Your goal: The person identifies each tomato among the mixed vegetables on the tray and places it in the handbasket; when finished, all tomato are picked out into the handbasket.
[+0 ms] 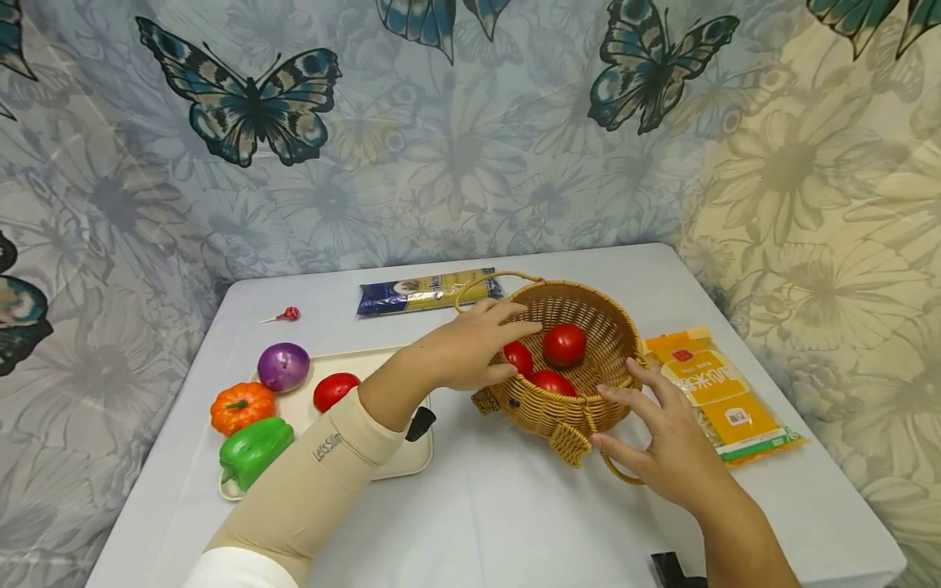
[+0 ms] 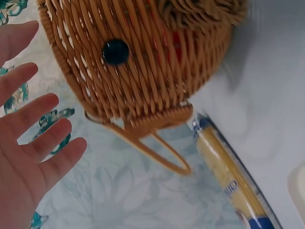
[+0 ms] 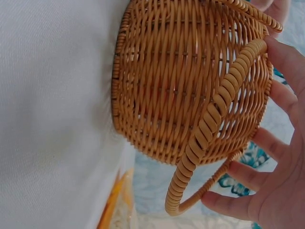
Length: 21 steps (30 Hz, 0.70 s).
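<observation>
Closest to the camera, the right hand [image 1: 665, 441] has its fingers spread and relaxed against the near side of the wicker basket [image 1: 588, 314], fingertips on the weave and the looped handle [image 3: 217, 114], not really clamped on anything. Just past it, the basket sits tipped toward the person with three red tomatoes [image 1: 564, 344] inside. The left hand [image 1: 478, 347] reaches over the far-left rim, fingers straight and loose, holding nothing.

My worry: the basket is already tilted, so a nudge from either open hand could roll it and send the tomatoes spilling across the table. Nobody's got a proper grip on it.

Left of the left hand, a cream tray [image 1: 412, 457] carries a purple onion [image 1: 283, 366], a small pumpkin [image 1: 242, 406], a green pepper [image 1: 253, 449] and another tomato [image 1: 334, 389]. A yellow noodle packet [image 1: 724, 400] lies right of the right hand, a spaghetti pack [image 1: 430, 291] beyond the basket. White tablecloth [image 1: 500, 506], butterfly-print backdrop [image 1: 243, 106] behind it all.
</observation>
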{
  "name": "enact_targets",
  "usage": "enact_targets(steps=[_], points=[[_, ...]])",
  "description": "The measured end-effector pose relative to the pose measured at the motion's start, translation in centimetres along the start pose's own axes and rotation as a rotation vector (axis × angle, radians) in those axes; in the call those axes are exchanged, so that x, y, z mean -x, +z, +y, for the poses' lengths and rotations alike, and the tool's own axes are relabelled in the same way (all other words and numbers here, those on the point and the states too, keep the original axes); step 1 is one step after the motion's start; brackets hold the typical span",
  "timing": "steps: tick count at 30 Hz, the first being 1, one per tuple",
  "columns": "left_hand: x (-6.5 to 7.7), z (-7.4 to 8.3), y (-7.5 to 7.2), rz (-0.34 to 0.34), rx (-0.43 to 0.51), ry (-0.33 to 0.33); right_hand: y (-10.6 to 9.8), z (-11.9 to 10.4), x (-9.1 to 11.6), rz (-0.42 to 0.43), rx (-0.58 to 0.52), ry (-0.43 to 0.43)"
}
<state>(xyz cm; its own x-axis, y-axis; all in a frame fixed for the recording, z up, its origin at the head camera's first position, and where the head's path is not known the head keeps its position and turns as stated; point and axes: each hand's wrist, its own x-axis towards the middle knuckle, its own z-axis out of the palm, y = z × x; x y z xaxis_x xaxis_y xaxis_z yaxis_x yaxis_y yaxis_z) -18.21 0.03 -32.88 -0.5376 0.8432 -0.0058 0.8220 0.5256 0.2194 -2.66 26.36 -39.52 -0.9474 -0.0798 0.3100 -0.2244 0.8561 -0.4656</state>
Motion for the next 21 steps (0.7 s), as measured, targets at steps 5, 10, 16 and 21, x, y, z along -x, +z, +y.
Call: enact_targets(steps=[5,10,16,21], points=[[1.8,-1.1,-0.1,-0.010,0.025,-0.057,0.0,0.0,0.0,0.003,-0.007,0.001],[4.0,-2.4,0.1,-0.014,0.018,-0.119,-0.1,-0.1,0.0,-0.008,0.001,0.009],[6.3,-4.0,0.9,-0.025,0.002,-0.187,0.0,-0.3,0.0,-0.008,0.008,0.001],[7.8,-4.7,1.6,-0.074,0.018,-0.245,0.0,-0.4,-0.1,-0.008,0.003,0.005]])
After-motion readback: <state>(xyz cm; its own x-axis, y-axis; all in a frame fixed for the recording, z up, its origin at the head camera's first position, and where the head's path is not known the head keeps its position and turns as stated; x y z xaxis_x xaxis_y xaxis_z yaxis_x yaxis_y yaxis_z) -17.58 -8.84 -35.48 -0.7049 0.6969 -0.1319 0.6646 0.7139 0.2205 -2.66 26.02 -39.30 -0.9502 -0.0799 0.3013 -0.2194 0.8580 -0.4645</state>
